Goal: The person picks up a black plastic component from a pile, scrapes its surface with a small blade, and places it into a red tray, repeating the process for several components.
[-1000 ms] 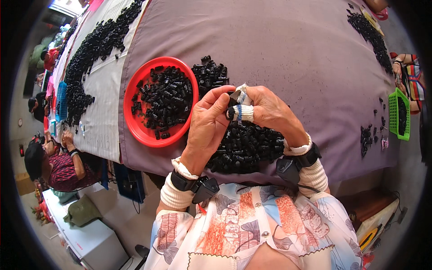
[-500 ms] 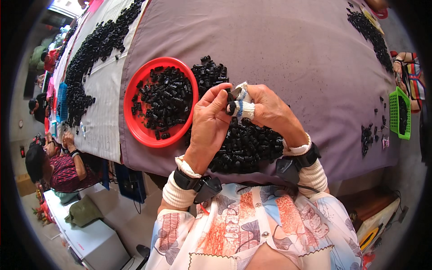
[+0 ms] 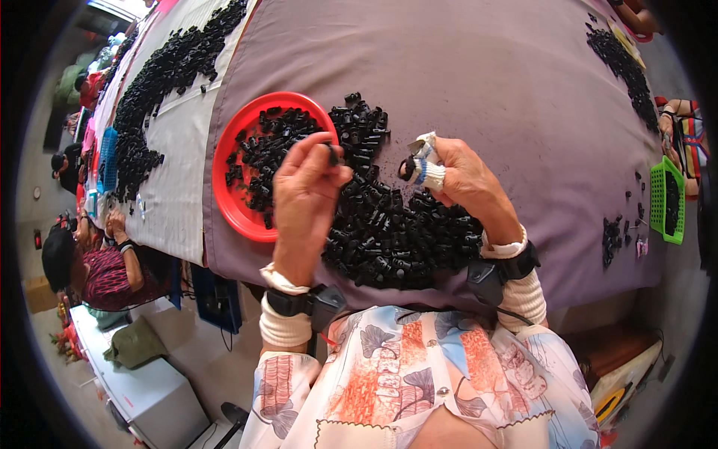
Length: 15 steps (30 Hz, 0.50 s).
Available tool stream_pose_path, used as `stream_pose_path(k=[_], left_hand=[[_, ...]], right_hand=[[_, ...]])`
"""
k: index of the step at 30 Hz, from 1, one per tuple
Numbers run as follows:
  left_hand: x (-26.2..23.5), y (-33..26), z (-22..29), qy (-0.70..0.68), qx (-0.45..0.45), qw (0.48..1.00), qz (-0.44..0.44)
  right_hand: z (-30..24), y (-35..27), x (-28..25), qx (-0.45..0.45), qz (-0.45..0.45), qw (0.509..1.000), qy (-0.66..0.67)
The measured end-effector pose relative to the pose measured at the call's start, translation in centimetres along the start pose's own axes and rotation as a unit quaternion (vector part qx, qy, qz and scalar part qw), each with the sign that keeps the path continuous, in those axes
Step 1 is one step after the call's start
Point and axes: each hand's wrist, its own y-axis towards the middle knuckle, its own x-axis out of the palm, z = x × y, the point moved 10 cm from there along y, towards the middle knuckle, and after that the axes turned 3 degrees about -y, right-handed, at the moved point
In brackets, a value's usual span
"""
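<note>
My left hand (image 3: 307, 191) is raised over the right rim of a red round tray (image 3: 228, 202) and pinches a small black plastic part (image 3: 331, 153) between thumb and fingers. My right hand (image 3: 467, 183), with white tape on the finger and thumb, grips a small blade-like tool and another small black part (image 3: 407, 168) at its fingertips. Below both hands lies a large heap of black plastic parts (image 3: 396, 236) on the purple tablecloth (image 3: 486, 82). The red tray holds several more black parts.
A long band of black parts (image 3: 161, 82) runs along the grey cloth at the left. A green basket (image 3: 666, 198) and scattered parts sit at the right edge. Another person (image 3: 97, 266) sits at lower left beside a white bench.
My hands were together over the heap, working one part. Now my left hand has moved left toward the red tray with a black part, and my right hand stays where it was.
</note>
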Motion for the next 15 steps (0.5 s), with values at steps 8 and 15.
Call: stream_pose_path(k=[8,15], left_hand=[[-6.1,-3.0,11.2,0.343,0.151,0.915,0.152],[12.8,-7.4,19.3,0.08,0.22,0.941,-0.244]], right_hand=[[0.1,0.6,-1.1,-0.01,0.03,0.999,0.025],[0.3,0.2,0.0,0.008,0.02,1.0,0.008]])
